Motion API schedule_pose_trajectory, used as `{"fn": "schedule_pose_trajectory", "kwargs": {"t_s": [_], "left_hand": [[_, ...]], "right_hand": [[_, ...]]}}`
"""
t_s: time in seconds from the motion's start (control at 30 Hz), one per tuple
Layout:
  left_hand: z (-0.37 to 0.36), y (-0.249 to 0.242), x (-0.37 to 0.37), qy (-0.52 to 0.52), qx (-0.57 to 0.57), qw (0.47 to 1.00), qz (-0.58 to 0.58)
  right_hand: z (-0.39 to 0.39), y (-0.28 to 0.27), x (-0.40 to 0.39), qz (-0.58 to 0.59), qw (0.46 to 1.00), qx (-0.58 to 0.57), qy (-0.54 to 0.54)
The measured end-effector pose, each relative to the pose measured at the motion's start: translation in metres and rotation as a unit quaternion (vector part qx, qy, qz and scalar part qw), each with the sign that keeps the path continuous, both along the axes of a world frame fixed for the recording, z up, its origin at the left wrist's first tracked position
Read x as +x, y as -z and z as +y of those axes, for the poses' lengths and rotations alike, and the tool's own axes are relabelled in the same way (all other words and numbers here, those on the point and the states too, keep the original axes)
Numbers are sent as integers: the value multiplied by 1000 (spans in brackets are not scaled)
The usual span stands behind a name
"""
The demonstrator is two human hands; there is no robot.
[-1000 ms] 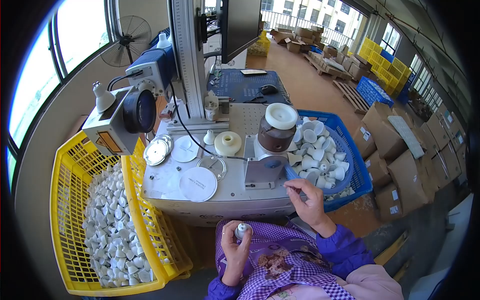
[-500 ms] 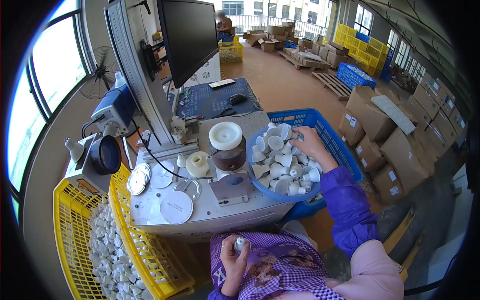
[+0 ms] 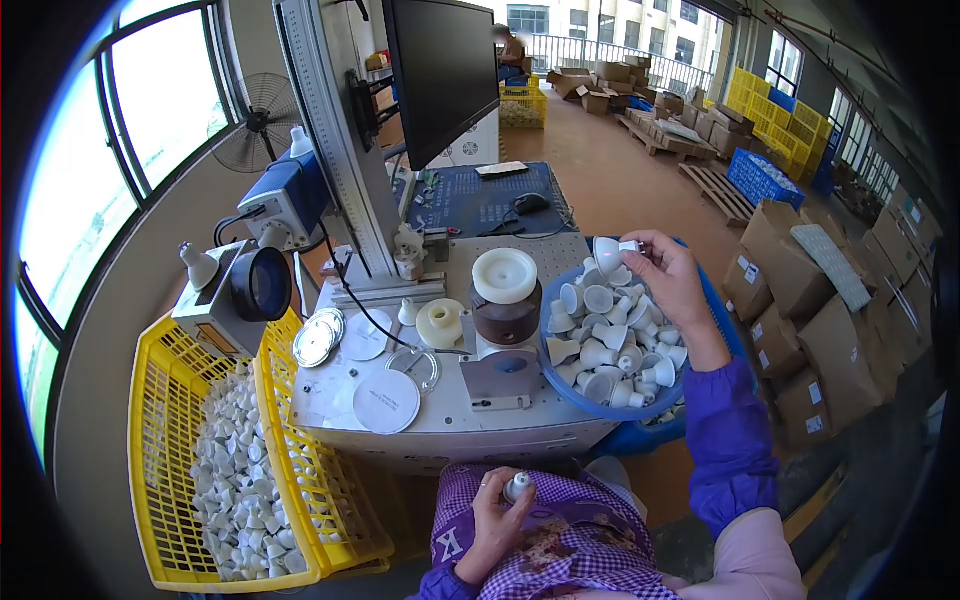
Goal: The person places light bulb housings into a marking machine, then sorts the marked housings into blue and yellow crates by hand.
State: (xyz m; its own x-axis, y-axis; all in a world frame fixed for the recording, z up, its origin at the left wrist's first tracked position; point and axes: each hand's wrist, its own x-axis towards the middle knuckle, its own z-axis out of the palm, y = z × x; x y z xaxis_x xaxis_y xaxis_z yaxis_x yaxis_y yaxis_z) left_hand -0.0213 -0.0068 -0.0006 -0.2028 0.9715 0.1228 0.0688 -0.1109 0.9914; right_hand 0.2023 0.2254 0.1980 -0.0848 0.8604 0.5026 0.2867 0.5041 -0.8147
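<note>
Raised over the blue basin (image 3: 572,396), my right hand (image 3: 674,285) is closed on a white spotlight bulb (image 3: 608,256), its wide cup facing left. Several more cone-shaped white bulbs (image 3: 598,352) fill the basin below it. My left hand (image 3: 494,525) rests low near the purple checked apron (image 3: 590,515), its fingers wrapped round another white spotlight bulb (image 3: 517,486) whose narrow end points up. Between basin and monitor stands a round fixture with a white ring top (image 3: 504,276) on a dark body.
A yellow crate (image 3: 150,470) with many white bulbs stands at lower left. The marking-machine head (image 3: 262,284) hangs over it, beside a tall metal column (image 3: 335,130). A monitor (image 3: 440,75), flat discs (image 3: 386,402) and a mouse (image 3: 530,203) lie around. Cartons (image 3: 820,320) stand right; a person sits far back.
My right hand has come up out of the pile with a spotlight bulb in its fingers. The whole view has shifted, so the scene sits further right. My left hand still holds its bulb.
</note>
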Motion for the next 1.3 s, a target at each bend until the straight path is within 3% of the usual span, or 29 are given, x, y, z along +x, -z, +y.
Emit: {"fn": "schedule_pose_trajectory", "kwargs": {"t_s": [0.07, 0.17, 0.43, 0.5, 0.63, 0.9, 1.03, 1.1, 1.3], "left_hand": [[1, -5, 1, 1, 2, 1000, 10], [0, -4, 1, -4, 9, 1000, 23], [-4, 2, -6, -24, 4, 1000, -15], [-4, 6, -7, -18, -7, 999, -33], [-3, 9, -6, -14, -6, 1000, -18], [-12, 24, -3, -19, -53, 992, -110], [-11, 30, -1, -20, -52, 992, -116], [-11, 29, -3, 1, -44, 997, -65], [-6, 31, -4, 8, -39, 997, -64]], "right_hand": [[-10, -32, -27, 42, 995, 7, -96], [-8, -58, -66, 5, 989, 7, -147], [5, -69, -116, -185, 966, -31, -178], [-2, -75, -119, -244, 961, -24, -130], [-2, -79, -117, -255, 956, -52, -135], [5, -44, -110, -40, 963, -112, -243], [2, -36, -112, -44, 975, -77, -204], [-3, -35, -116, -73, 985, -43, -150], [-2, -32, -120, -42, 991, -15, -126]]}}
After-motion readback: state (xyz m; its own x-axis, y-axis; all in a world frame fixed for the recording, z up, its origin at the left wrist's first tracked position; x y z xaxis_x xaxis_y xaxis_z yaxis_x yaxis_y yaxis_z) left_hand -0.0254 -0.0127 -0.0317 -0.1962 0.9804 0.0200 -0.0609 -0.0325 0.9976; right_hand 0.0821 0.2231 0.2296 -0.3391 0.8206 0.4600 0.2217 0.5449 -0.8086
